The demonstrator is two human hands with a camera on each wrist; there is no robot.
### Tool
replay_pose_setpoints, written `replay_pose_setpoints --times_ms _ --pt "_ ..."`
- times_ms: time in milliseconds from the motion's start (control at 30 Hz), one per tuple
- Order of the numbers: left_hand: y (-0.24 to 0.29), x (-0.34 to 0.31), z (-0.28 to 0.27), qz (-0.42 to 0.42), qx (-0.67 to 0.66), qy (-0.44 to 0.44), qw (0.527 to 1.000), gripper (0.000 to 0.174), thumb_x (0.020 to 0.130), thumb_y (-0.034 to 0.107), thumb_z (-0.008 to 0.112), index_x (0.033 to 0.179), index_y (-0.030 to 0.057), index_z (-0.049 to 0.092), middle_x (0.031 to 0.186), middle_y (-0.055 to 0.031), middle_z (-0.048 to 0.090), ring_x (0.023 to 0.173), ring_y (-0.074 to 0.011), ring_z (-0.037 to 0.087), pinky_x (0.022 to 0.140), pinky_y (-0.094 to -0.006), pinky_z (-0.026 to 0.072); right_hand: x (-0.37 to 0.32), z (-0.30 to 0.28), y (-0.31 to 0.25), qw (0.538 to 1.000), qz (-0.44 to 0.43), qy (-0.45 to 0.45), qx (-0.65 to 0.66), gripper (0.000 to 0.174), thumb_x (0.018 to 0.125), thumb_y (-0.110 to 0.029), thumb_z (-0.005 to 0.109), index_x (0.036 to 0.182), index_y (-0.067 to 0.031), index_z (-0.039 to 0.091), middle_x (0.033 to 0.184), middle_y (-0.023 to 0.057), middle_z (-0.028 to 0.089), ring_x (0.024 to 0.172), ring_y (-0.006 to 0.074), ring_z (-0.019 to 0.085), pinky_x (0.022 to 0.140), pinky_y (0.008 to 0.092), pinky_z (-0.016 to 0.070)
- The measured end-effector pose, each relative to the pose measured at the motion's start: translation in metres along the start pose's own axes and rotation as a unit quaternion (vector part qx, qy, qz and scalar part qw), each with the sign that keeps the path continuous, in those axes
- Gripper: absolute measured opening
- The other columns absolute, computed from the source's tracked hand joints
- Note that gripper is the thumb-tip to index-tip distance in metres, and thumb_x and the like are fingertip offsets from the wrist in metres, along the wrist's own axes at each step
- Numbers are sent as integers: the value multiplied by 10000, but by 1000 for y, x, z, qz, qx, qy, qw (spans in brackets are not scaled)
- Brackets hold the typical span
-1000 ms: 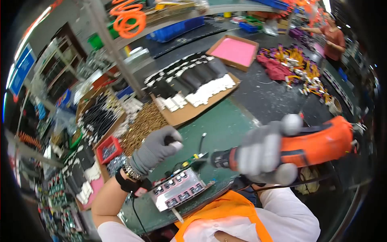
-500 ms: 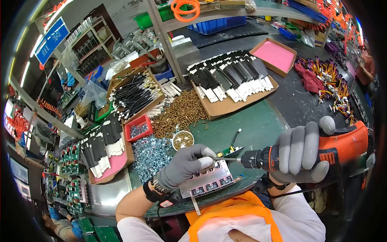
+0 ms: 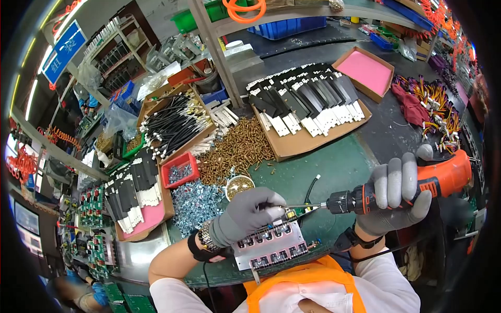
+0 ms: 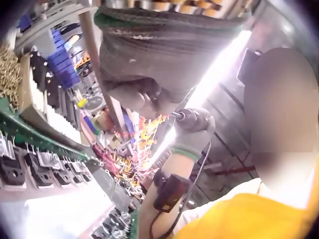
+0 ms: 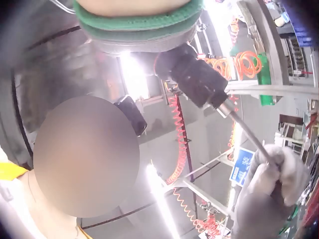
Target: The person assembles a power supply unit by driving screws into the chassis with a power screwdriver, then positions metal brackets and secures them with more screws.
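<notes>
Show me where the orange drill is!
In the head view the orange drill is low on the right, gripped by the right hand; the left hand pinches its bit over the metal board.

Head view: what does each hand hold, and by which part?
Right hand grips the orange drill round its body, behind the chuck; left hand pinches the bit at its tip.

left hand (image 3: pixel 245 214) and right hand (image 3: pixel 394 195) in matt grey knitted cloth, glossy orange plastic drill (image 3: pixel 443 175), thin bright steel bit (image 3: pixel 308 205), bare silver metal plate (image 3: pixel 263 246), matt brown cardboard tray (image 3: pixel 292 147)
</notes>
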State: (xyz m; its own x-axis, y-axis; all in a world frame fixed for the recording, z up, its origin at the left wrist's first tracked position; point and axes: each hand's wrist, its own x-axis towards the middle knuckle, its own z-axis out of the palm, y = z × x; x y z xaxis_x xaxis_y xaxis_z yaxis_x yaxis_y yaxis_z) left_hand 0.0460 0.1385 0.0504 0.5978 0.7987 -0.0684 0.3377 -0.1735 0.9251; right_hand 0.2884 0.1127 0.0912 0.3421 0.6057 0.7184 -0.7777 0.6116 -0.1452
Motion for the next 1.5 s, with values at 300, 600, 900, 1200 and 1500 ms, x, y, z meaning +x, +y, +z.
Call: replay_pose_setpoints --times_ms 300,600,900,1200,1500 --pt "-7 3 -2 -81 -137 -63 985 150 859 86 656 975 -8 663 869 -36 653 768 -83 585 695 -228 456 3 -8 6 999 24 -9 25 513 878 -90 637 1287 36 355 653 -13 445 453 41 414 398 203 414" --pt "-17 3 -1 -88 -146 -96 981 215 878 108 651 1041 -31 649 901 -49 672 794 -89 600 719 -231 473 -8 -7 2 997 73 18 -21 604 859 -218 704 1337 -38 383 627 -5 464 400 76 418 351 235 373" --pt "-36 74 -68 102 82 109 985 407 891 265 641 1227 42 587 1152 -118 627 1025 -206 601 873 -347 463 7 -23 -8 997 -16 59 41 462 890 -95 607 1266 59 387 686 -27 391 496 33 350 429 192 351" --pt "-202 225 -170 -161 769 67 614 327 877 223 516 1102 79 706 1360 -123 522 1362 -366 304 1067 -525 228 -11 -52 -31 994 -1 79 -80 577 894 -168 650 1349 8 341 652 -15 383 434 52 347 368 224 324" --pt "-181 193 -141 104 734 210 638 123 829 191 604 827 84 666 778 -87 656 918 -278 608 870 -426 378 -13 -54 -40 988 0 106 -114 562 882 -163 665 1324 17 367 644 -21 392 450 54 354 377 218 315"
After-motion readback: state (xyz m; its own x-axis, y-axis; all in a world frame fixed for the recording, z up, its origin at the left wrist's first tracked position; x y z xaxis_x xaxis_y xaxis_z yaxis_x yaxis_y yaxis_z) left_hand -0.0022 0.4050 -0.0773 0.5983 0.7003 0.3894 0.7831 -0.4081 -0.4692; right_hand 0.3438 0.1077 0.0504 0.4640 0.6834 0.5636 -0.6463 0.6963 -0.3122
